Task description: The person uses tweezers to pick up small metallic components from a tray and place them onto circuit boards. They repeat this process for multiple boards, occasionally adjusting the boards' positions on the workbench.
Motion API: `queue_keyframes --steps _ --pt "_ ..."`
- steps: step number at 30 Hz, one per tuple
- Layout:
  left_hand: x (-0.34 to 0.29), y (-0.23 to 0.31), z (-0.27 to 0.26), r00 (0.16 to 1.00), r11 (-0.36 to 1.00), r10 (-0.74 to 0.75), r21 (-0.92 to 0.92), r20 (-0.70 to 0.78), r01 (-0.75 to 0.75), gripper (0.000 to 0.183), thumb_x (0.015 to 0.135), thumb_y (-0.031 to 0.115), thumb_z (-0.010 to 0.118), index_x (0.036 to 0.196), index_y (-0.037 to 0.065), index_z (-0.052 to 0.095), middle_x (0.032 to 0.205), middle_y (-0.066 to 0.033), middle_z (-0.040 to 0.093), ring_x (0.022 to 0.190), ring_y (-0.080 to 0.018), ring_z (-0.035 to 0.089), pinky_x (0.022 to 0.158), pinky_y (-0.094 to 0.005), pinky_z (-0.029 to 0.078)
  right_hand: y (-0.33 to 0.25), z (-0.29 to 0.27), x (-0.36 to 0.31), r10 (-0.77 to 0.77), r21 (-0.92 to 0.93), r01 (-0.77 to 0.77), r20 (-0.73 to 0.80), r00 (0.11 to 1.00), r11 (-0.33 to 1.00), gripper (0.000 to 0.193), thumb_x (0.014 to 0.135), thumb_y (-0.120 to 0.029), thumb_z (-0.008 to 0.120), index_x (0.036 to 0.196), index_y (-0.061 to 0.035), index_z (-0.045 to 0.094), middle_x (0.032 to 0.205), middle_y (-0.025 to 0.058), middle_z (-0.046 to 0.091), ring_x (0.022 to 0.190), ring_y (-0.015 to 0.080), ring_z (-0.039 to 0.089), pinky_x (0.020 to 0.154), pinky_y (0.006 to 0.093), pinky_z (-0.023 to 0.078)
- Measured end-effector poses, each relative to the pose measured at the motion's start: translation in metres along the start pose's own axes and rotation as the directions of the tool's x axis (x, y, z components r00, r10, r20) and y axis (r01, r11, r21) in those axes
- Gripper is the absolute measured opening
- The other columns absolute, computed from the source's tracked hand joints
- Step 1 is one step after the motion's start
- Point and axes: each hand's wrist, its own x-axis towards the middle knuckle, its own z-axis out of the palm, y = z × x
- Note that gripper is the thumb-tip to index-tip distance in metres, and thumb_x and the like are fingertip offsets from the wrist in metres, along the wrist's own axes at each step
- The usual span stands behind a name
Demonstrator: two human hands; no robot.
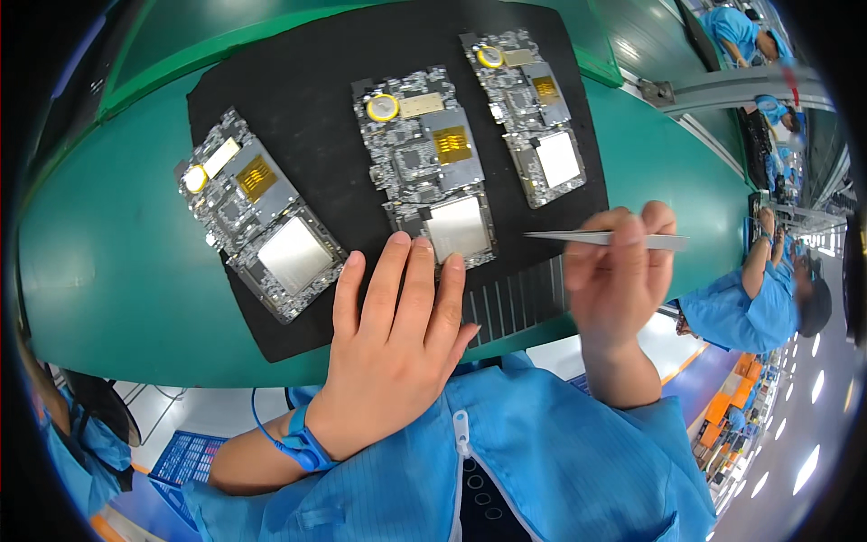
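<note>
Head view: The left hand [388, 357] lies palm down, fingers slightly spread toward 12 o'clock, gripping nothing; fingertips meet the 6 o'clock end of the middle grey rectangular circuit board [411, 163]. The right hand [621, 280] pinches slim silver metal tweezers [668, 242], tips toward 9 o'clock, clear of the boards. Strips of matte black mat [307, 113] separate similar boards at 10 o'clock [235, 212] and 1 o'clock [515, 104]. The middle board carries a round yellow-rimmed cell [383, 108], amber film [451, 144] and a flat silver shield [459, 226].

tweezers [582, 237]: silver | boards [415, 154]: grey-speckled | mat [298, 104]: black | table [99, 253]: green
</note>
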Motion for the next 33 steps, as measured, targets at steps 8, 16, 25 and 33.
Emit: queue_keyframes --steps 8,16,25,33 --pt "0.045 0.066 0.033 0.842 0.849 0.527 -0.040 0.111 -0.526 0.047 0.079 0.023 0.060 0.118 -0.004 0.058 0.128 -0.0198 0.051 0.119 -0.0315 0.048 0.100 -0.0424 0.037 -0.024 -0.141 -0.018 0.192 -0.133 -0.235 -0.277 0.942 0.963 0.012 0.095 -0.014 0.053 0.091 -0.0078 0.044 0.072 0.0116 0.061 0.052 0.0117 0.056 0.043 0.0199 0.042" --pt "0.066 0.115 0.079 0.882 0.884 0.464 -0.108 0.077 -0.455 0.063 0.077 0.039 0.067 0.129 0.005 0.053 0.135 -0.0171 0.046 0.113 -0.0312 0.047 0.086 -0.0371 0.039 -0.024 -0.179 -0.042 0.177 -0.145 -0.237 -0.338 0.924 0.961 0.020 0.092 -0.013 0.059 0.096 -0.0075 0.040 0.068 0.0046 0.055 0.050 0.0109 0.057 0.040 0.0198 0.042" --pt "0.074 0.122 0.092 0.883 0.888 0.458 -0.012 0.101 -0.459 0.067 0.077 0.047 0.065 0.130 0.008 0.053 0.132 -0.0154 0.047 0.106 -0.0289 0.045 0.080 -0.0360 0.038 -0.019 -0.180 -0.044 0.149 -0.231 -0.220 -0.290 0.945 0.948 0.021 0.093 -0.012 0.058 0.096 -0.0065 0.038 0.070 0.0087 0.060 0.045 0.0097 0.055 0.039 0.0188 0.041" --pt "0.079 0.127 0.084 0.886 0.886 0.461 -0.085 0.051 -0.456 0.065 0.077 0.049 0.063 0.125 0.005 0.055 0.128 -0.0175 0.048 0.103 -0.0319 0.046 0.079 -0.0390 0.039 -0.027 -0.183 -0.038 0.210 -0.251 -0.249 -0.172 0.962 0.936 0.017 0.094 -0.005 0.052 0.094 -0.0052 0.035 0.064 0.0080 0.055 0.052 0.0136 0.058 0.052 0.0234 0.047"
